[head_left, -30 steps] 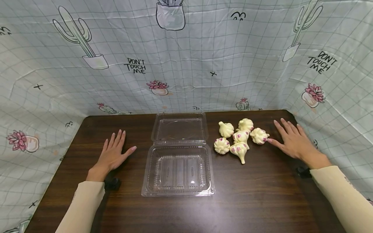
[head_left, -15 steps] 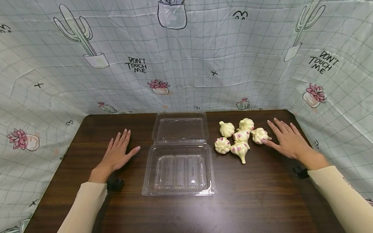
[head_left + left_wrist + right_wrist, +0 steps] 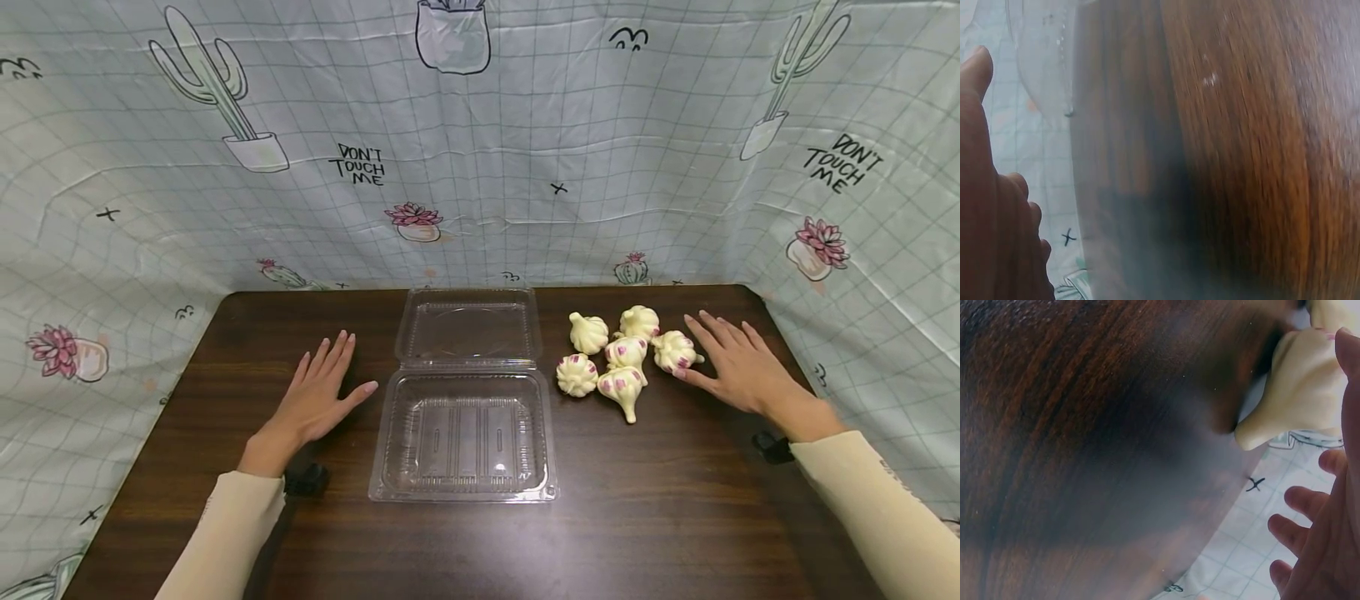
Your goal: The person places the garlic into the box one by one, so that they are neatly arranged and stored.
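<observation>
My left hand is spread flat over the table, left of a clear plastic clamshell container, and holds nothing. The container's hinged lid lies folded back, away from me. On the other side, my right hand stretches out with straight fingers beside several cream garlic bulbs with purple patches. Its thumb overlaps the nearest garlic bulb in the head view; I cannot tell whether they touch. That bulb's stem end shows large in the right wrist view. Part of the container appears in the left wrist view.
The other bulbs sit close together right of the container, among them a front garlic bulb and a back garlic bulb. A dark wooden table carries everything. A patterned cloth hangs behind and along both sides.
My left hand has moved right, closer to the container. My right hand has moved left towards the nearest garlic bulb. The container and bulbs stay in place; the head view has shifted slightly.
</observation>
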Demonstrator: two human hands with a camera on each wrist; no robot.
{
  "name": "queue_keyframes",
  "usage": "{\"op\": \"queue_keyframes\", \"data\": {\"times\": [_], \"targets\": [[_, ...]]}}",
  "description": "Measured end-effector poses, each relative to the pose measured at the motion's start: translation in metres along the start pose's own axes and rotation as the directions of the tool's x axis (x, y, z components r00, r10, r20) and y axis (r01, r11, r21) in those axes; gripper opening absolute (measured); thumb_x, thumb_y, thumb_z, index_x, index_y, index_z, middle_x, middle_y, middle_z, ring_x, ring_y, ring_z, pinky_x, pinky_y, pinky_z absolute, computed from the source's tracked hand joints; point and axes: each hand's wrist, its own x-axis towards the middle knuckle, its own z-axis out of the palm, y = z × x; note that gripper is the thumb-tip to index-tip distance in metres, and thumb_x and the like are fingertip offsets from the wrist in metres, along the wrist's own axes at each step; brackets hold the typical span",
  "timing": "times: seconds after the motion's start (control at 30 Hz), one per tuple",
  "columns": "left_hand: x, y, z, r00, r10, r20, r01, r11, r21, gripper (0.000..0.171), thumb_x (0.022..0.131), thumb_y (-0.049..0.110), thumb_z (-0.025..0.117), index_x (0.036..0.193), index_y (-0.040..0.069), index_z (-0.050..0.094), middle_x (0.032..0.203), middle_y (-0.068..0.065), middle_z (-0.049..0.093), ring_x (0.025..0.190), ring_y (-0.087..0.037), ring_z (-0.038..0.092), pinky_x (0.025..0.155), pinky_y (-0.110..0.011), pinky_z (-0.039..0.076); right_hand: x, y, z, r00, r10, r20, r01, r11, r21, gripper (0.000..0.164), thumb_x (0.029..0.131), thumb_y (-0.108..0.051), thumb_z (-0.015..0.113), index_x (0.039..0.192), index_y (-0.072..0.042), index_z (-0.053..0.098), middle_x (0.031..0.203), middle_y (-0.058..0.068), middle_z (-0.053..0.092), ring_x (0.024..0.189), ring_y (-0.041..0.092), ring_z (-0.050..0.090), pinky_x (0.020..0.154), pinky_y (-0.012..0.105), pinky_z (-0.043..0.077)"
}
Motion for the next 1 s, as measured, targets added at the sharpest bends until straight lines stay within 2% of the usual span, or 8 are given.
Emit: {"op": "queue_keyframes", "data": {"times": [0.6, 1.0], "targets": [[-0.005, 0.022, 0.010, 0.998, 0.065, -0.001, -0.065, 0.998, 0.017, 0.094, 0.106, 0.062, 0.048, 0.169, 0.002, 0.013, 0.176, -0.019, 0.009, 0.161, -0.045, 0.011, 0.128, -0.065, 0.005, -0.001, -0.005, 0.004, 0.998, -0.040, -0.055, 0.040, 0.999, -0.006, 0.092, 0.098, -0.057, 0.069, 0.161, 0.001, 0.036, 0.159, 0.032, 0.041, 0.142, 0.052, 0.043, 0.118, 0.070, 0.028], [-0.015, 0.030, 0.018, 0.995, 0.094, 0.030, -0.092, 0.993, -0.077, 0.087, 0.109, 0.053, 0.049, 0.168, -0.001, 0.014, 0.175, -0.021, 0.012, 0.160, -0.046, 0.015, 0.128, -0.066, 0.006, -0.001, -0.003, 0.008, 0.985, -0.105, -0.136, 0.102, 0.994, -0.023, 0.083, 0.095, -0.050, 0.074, 0.154, 0.002, 0.047, 0.153, 0.031, 0.048, 0.138, 0.049, 0.049, 0.115, 0.069, 0.034]]}}
